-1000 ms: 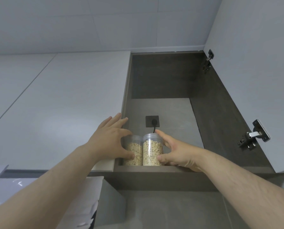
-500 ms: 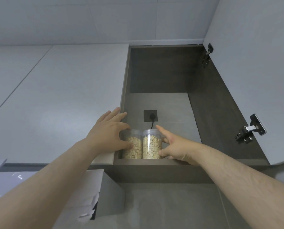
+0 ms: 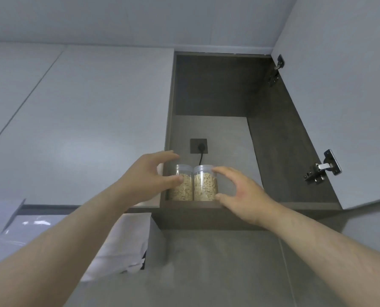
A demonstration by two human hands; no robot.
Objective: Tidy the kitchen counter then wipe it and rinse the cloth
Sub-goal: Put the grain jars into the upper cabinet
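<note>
Two clear jars of oat flakes stand side by side at the front edge of the open wall cabinet's shelf (image 3: pixel 240 206). My left hand (image 3: pixel 149 176) is beside the left jar (image 3: pixel 181 185); its thumb lies against the jar's front, and its fingers are spread above the lid, clear of it. My right hand (image 3: pixel 240 193) is curved in a loose C beside the right jar (image 3: pixel 204 185). A fingertip is at the lid and the thumb at the base, with a gap between palm and jar.
A dark socket with a plugged-in black cable (image 3: pixel 198 146) sits on the cabinet's back wall behind the jars. The cabinet door (image 3: pixel 339 96) is swung open on the right, hinges showing. Closed white cabinet doors (image 3: pixel 85 118) are on the left, and a white extractor hood (image 3: pixel 118 244) is below them.
Both hands have loosened and drawn back from the jars. My right hand's palm has come off the right jar, and my left hand's fingers have lifted. The jars stay on the shelf.
</note>
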